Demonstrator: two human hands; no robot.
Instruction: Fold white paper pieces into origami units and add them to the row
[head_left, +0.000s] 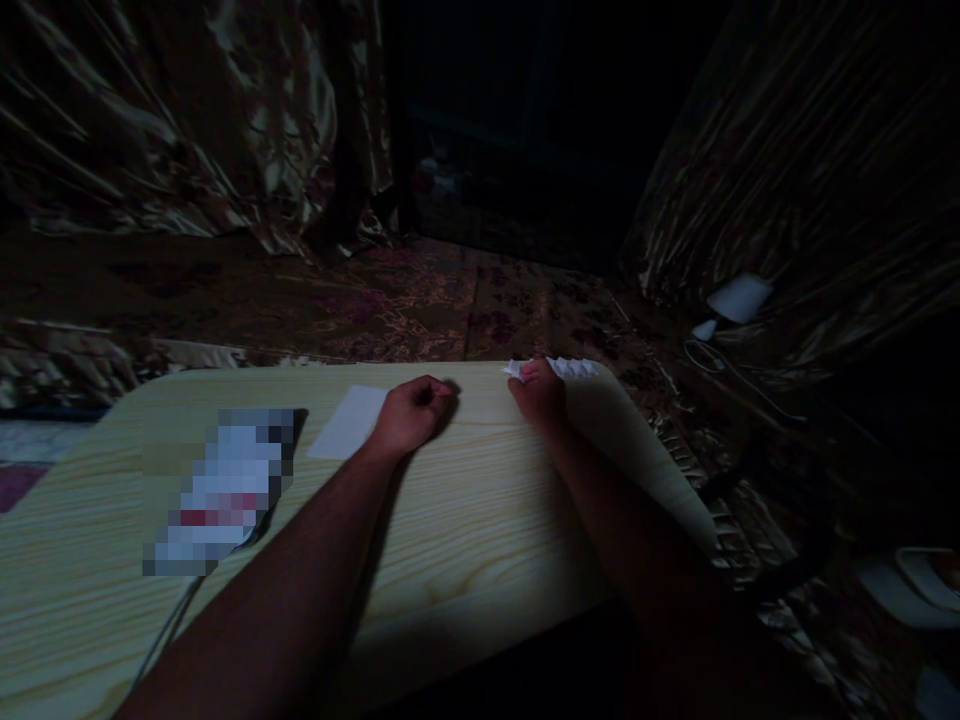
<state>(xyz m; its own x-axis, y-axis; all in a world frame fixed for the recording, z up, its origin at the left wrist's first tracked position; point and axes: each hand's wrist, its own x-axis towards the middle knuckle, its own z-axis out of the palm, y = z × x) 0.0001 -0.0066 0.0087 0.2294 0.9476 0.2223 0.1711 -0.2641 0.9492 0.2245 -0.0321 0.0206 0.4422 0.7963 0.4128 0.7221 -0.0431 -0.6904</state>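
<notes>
My left hand (pixel 412 412) rests on the wooden table in a loose fist, and nothing shows in its curled fingers. Its wrist side overlaps the right edge of a flat white sheet of paper (pixel 346 424). At the far edge of the table, my right hand (pixel 541 396) is closed with its fingertips on a small white folded paper piece (pixel 514 370). A row of similar white folded paper pieces (pixel 576 367) stands just right of those fingers, along the same edge. My fingers partly cover the piece and the near end of the row.
A lit device, blurred out (pixel 225 480), lies on the table (pixel 465 540) at left, with a cable (pixel 169 620) running toward me. A white lamp (pixel 741 298) with a cord is on the floor to the right. Patterned curtains (pixel 300 110) hang behind. The room is dim.
</notes>
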